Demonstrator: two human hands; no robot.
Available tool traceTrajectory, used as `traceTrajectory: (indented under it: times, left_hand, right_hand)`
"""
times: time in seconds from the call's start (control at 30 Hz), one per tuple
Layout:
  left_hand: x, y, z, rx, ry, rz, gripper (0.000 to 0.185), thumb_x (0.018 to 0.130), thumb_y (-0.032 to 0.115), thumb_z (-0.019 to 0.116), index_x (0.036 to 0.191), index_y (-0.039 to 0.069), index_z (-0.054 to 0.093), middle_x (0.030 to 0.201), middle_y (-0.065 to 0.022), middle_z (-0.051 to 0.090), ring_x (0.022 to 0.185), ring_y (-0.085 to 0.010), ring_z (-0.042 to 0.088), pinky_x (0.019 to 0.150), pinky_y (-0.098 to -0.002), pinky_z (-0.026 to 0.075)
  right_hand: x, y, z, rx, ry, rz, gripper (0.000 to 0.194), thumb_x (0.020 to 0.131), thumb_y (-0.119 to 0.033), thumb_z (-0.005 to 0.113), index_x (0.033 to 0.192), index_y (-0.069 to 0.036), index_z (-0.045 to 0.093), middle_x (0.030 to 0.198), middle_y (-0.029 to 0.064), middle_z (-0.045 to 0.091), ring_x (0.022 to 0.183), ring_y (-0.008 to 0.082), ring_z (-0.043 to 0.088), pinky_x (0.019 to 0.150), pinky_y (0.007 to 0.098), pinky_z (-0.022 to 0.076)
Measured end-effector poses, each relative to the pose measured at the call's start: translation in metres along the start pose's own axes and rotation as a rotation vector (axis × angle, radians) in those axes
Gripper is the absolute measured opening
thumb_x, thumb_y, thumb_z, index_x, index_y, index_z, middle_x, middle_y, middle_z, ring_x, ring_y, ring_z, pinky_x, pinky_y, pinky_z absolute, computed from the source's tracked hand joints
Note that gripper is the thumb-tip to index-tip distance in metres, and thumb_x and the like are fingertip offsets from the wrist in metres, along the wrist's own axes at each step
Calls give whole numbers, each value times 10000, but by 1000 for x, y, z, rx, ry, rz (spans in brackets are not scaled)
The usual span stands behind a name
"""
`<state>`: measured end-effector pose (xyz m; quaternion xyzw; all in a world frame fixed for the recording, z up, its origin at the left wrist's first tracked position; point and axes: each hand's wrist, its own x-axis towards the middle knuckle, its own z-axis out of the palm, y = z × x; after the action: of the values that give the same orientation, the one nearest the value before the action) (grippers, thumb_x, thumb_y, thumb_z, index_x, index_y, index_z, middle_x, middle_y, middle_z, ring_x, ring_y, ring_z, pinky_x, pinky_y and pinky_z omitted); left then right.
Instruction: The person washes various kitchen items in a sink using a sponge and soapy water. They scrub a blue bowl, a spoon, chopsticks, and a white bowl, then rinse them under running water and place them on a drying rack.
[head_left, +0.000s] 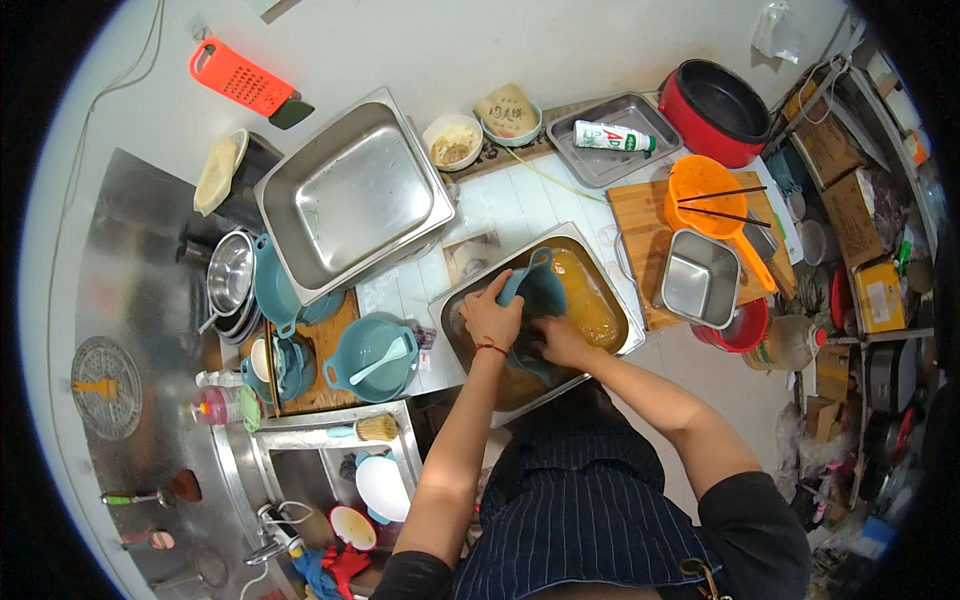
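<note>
A teal two-handled bowl is tilted steeply in a rectangular steel pan holding yellowish liquid. My left hand grips the bowl's rim from the left, with a red cord around the wrist. Reaching across from the right, my right hand has its fingers at the bowl's dark inner side. Those fingertips are hidden, so whether they hold anything does not show. Part of the bowl's lower edge dips into the liquid. Left of the pan, another teal bowl contains a pale spoon.
A large empty steel pan stands behind, resting by stacked teal bowls. At right, a wooden board carries an orange strainer and a small steel container. The sink with dishes lies front left; crowded shelves line the right.
</note>
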<state>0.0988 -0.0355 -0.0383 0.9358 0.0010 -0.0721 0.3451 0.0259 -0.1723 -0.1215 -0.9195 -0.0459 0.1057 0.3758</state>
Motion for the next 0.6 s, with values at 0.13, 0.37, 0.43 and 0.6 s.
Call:
traceTrajectory:
  times: [0.13,0.37,0.43,0.6]
  left_hand:
    - [9,17,-12,41,-118,-105,521,732,347,654,1252,381,649,1160,-216,531,1142,-412,470,1000,-476,415]
    - [30,4,-1,-3,-128,-68,522,727,362,645,1249,351,658,1098,-251,604,1064,-439,528,1000,-467,418]
    - [28,5,-1,7,-114,-27,515,728,350,644,1242,333,666,1067,-249,623,1043,-431,542,995,-463,419]
    - [22,3,-1,-38,-72,-11,517,719,287,642,1235,291,679,1031,-233,639,1029,-394,550,993,-448,400]
  right_hand:
    - [14,2,-54,-456,167,-203,194,804,-123,643,980,-52,684,1144,89,597,1107,331,521,844,406,490]
    - [36,18,-64,-592,503,-535,122,808,-164,610,843,-75,686,1033,64,589,995,274,524,795,374,477]
    - [30,16,-54,-625,396,-466,102,772,-163,597,799,-93,666,985,59,579,978,248,520,809,354,467]
    - [51,-4,-46,-548,418,-584,88,759,-154,591,791,-98,650,984,59,572,989,250,516,819,337,456]
